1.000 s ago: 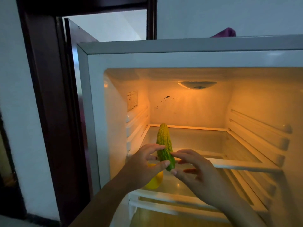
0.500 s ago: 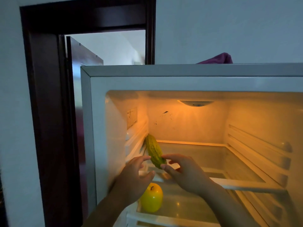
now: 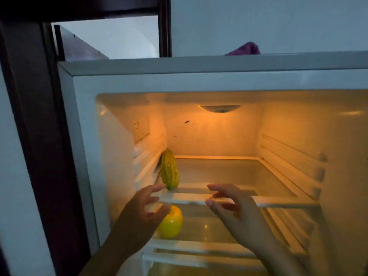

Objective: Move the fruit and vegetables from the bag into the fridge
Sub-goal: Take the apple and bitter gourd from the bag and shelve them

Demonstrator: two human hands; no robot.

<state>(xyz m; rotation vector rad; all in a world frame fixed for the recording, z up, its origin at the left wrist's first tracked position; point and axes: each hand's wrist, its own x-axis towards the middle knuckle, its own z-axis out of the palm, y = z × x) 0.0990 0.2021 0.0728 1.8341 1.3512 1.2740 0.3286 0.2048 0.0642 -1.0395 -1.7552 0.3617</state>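
Observation:
A bumpy green bitter gourd (image 3: 169, 169) lies on the upper glass shelf (image 3: 229, 174) of the open fridge (image 3: 199, 80), leaning against the left inner wall. On the shelf below sits a yellow apple (image 3: 172, 222), partly behind my left hand (image 3: 139, 218). That hand hovers just in front of the upper shelf's edge, fingers spread and holding nothing. My right hand (image 3: 235, 212) is also spread and empty, in front of the shelf's middle. Neither hand touches the gourd. The bag is out of view.
The fridge interior is lit orange by a lamp (image 3: 220, 108) at the back top. A dark wooden door frame (image 3: 35, 136) stands right beside the fridge on the left. A purple cloth (image 3: 245, 49) lies on top of the fridge. Ribbed shelf rails line the right wall (image 3: 294, 162).
Both hands held the gourd upright at the shelf's front, laid it against the left wall, then let go and drew back. The gourd now lies free on the shelf.

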